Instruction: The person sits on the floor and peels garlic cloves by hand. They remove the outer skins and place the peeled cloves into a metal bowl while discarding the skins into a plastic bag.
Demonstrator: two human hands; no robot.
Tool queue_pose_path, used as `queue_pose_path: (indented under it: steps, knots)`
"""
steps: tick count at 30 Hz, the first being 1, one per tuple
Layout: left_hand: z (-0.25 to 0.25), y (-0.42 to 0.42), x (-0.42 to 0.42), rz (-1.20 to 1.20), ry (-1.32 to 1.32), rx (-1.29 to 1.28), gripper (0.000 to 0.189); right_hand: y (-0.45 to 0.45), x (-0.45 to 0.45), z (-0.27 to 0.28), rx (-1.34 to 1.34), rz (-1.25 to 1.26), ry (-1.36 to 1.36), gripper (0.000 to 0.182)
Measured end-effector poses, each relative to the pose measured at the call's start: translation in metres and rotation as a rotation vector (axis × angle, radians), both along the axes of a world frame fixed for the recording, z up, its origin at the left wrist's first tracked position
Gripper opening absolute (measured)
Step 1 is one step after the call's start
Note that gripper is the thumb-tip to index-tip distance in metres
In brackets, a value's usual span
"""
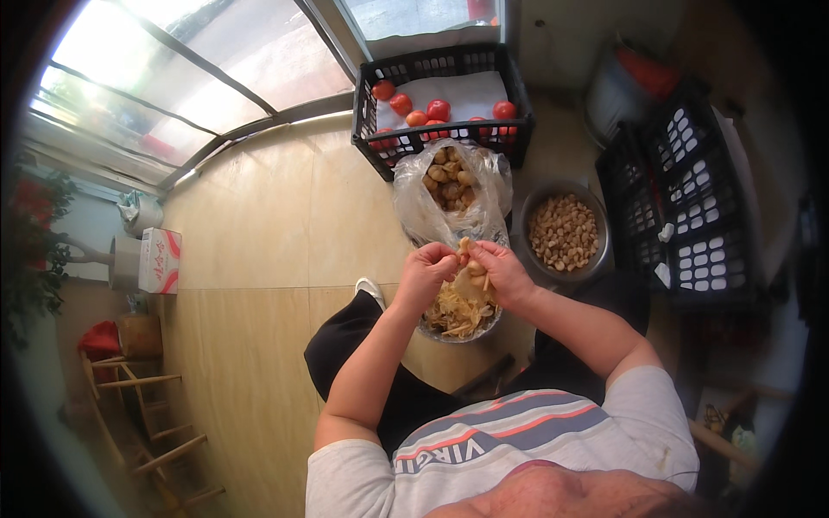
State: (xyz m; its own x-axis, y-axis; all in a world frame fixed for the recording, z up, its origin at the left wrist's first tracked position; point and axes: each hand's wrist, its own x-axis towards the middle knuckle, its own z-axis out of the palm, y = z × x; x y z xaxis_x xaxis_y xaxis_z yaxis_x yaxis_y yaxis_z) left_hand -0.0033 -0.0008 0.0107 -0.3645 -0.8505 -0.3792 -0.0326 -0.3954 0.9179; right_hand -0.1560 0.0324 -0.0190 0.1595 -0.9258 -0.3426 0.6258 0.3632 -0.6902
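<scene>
My right hand (506, 275) grips a partly peeled garlic bulb (476, 269), a pale clove poking up by the thumb. Close against its other side, my left hand (429, 270) pinches at the garlic; the fingers hide exactly what is between them. Below both hands is a round container (447, 338) heaped with dry garlic skins and stalks (456, 314). Just beyond them, a clear plastic bag (414, 188) gapes open, full of whole garlic bulbs (447, 173). To the right stands a metal bowl (605, 243) of loose garlic cloves (563, 232).
A black plastic crate (443, 61) with tomatoes (438, 109) on white lining stands behind the bag. More black crates (686, 188) rise at the right. Along the left are a printed carton (160, 260), a wooden stool (139, 388) on its side and a potted plant (39, 252).
</scene>
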Motion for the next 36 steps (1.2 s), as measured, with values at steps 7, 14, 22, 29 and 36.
queue_pose_path:
  steps: [7, 14, 22, 29, 36]
  knots:
    - [0.005, 0.004, 0.006, -0.319, -0.506, -0.2, 0.017, 0.0, -0.003, 0.0, 0.148, 0.033, -0.02, 0.021]
    - [0.005, -0.009, 0.017, -0.079, -0.028, -0.123, 0.02, -0.001, -0.005, 0.002, 0.04, 0.232, 0.169, 0.024]
    - [0.0, -0.008, 0.012, 0.007, -0.021, -0.025, 0.013, 0.001, -0.004, 0.018, -0.112, 0.109, 0.282, 0.018]
    - [0.003, -0.003, 0.005, 0.007, -0.123, -0.067, 0.011, 0.001, -0.008, 0.004, -0.125, 0.084, 0.317, 0.02]
    - [-0.005, -0.005, 0.007, -0.064, -0.256, -0.196, 0.012, 0.002, -0.009, 0.009, -0.157, 0.133, 0.402, 0.018]
